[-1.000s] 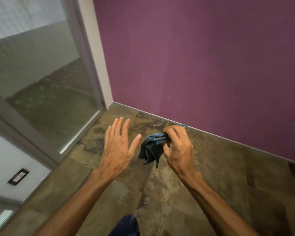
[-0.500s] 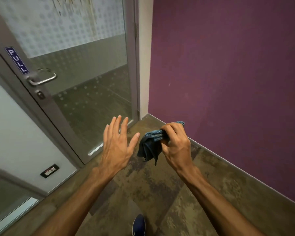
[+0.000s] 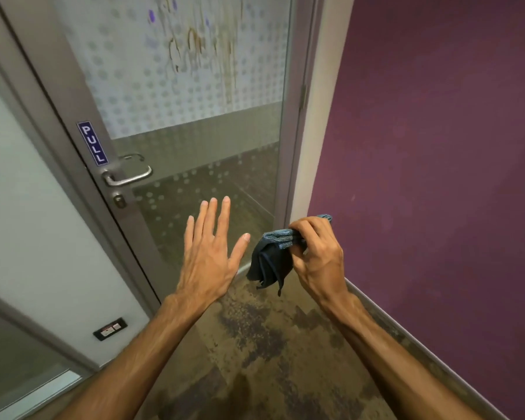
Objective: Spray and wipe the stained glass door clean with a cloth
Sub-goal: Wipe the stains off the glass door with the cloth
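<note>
- Gripping the blue cloth (image 3: 270,262) by its bunched top edge, the right hand (image 3: 319,256) curls fingers and thumb round it at centre right of the frame. The rest of the cloth hangs loose below the fist.
- The left hand (image 3: 209,256) holds nothing. Its fingers are straight and spread, just left of the cloth and apart from it.
- The cloth looks soft, light and limp, so it probably crumples and slips in a pinch. A flat pad under the palm would likely wipe better than this bunch.
- The glass door (image 3: 194,147) fills the upper centre and seems closed. The stains (image 3: 191,43), brown streaks and purple dabs, sit near the top edge of the frame, well above both hands.
- Glass is hard, smooth and breakable, so even pressure seems wiser than knocks. The lever handle (image 3: 128,177) at centre left, under the PULL sign (image 3: 92,144), is where to steady the door.
- No spray bottle shows anywhere in view, and whether the glass is wet cannot be told.
- The stains run off the top edge, so their full extent is hidden. The frosted dot film (image 3: 152,86) makes it hard to tell which face of the glass they lie on.
</note>
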The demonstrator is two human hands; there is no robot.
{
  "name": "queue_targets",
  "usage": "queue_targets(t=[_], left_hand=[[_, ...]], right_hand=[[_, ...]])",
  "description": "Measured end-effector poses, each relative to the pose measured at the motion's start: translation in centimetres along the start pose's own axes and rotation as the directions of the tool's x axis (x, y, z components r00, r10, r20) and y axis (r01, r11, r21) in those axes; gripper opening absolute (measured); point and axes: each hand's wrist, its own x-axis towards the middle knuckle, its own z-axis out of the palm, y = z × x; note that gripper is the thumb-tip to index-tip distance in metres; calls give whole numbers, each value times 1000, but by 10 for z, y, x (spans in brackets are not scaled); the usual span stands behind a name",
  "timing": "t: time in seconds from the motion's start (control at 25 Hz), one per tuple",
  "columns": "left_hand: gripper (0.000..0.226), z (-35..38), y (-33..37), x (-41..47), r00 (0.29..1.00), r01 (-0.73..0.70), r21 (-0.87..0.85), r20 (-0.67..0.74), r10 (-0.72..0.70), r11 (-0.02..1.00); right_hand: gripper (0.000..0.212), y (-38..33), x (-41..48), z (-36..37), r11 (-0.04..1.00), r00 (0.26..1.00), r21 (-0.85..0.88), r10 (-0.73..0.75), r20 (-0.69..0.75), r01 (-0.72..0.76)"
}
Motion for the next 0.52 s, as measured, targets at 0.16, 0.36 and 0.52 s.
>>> queue_targets(t=[0.16,0.36,0.52], left_hand=[[74,8,-10,41,997,41,66,-67,-37,997],[74,26,-8,99,981,126,100,-163,-108,987],[75,38,6,153,953,210,103,-244,-180,972]], right_hand=[[27,22,51,29,997,999,66,-48,-15,49],[30,58,115,58,975,989,165,-149,-9,148],[32,95,177,80,944,974,243,-227,-7,222]])
